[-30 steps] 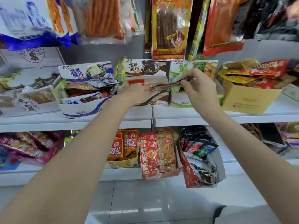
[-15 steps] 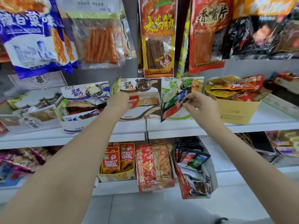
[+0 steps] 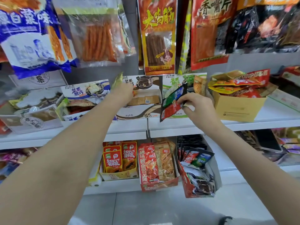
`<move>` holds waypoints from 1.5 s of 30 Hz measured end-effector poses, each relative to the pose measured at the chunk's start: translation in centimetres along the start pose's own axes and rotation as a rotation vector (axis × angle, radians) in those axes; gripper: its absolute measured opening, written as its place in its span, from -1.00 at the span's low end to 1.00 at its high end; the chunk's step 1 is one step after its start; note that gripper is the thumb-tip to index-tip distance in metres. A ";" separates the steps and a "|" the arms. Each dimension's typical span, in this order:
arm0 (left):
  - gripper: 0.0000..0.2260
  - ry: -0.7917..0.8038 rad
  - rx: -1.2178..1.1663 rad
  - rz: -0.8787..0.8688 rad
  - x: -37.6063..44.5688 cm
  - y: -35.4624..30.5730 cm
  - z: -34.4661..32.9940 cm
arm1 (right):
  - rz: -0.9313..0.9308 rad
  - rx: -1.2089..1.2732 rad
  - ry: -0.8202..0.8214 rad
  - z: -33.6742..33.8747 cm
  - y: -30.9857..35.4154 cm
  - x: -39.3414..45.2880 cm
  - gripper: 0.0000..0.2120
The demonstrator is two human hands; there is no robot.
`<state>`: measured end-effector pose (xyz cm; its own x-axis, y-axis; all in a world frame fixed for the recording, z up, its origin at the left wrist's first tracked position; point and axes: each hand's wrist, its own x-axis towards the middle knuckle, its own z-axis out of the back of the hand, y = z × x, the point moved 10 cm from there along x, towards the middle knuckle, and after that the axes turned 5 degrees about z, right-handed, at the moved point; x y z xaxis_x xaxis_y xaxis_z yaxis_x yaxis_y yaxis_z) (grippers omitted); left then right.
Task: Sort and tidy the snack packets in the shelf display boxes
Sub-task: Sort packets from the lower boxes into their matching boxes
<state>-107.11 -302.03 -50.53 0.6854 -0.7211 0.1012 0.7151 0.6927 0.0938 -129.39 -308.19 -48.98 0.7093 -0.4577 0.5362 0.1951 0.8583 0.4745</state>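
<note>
My right hand pinches a small bunch of snack packets, blue, green and red, in front of the green display box on the upper shelf. My left hand reaches into the brown display box; its fingers are hidden behind its back, near tan packets lying inside. A blue display box with brown packets stands to the left.
A cardboard box heaped with red and yellow packets stands right of the green box. Large snack bags hang just above. The lower shelf holds a yellow box, a red box and a leaning red box of packets.
My right hand has tilted the bunch of packets from flat to nearly upright and lowered it in front of the green box. My left hand has pushed deeper into the brown box.
</note>
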 end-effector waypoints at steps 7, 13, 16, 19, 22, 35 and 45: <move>-0.69 -0.509 -0.723 -0.034 -8.1 3.1 9.6 | 0.071 -0.004 -0.124 2.6 2.0 0.4 -0.91; -0.77 -0.129 -1.092 -0.031 -14.9 3.8 1.6 | 0.110 0.061 0.254 -1.6 3.8 -0.3 -0.98; -0.79 0.000 -1.157 0.005 -16.0 4.1 -2.5 | 0.139 0.194 0.484 -5.2 5.1 -2.6 -0.95; -0.83 0.054 -1.203 0.006 -16.0 4.6 -3.7 | 0.091 0.234 0.622 -8.2 5.6 -4.7 -0.93; -0.84 0.112 -1.273 0.018 -15.9 4.7 -4.6 | -0.015 0.394 0.624 -10.0 5.9 -4.9 -0.90; -0.75 0.298 -1.088 0.156 -16.7 6.6 -11.2 | -0.070 0.175 0.598 -16.8 5.4 -4.1 -0.91; -0.89 0.220 -0.592 -0.174 -14.3 -1.1 -10.3 | -0.031 -0.454 0.659 -6.7 -6.0 -6.9 -0.81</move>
<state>-116.28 -292.56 -62.24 0.5202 -0.8506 -0.0772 0.7299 0.4897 -0.4768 -130.96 -308.63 -60.20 0.9254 -0.3737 -0.0626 0.3778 0.9228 0.0759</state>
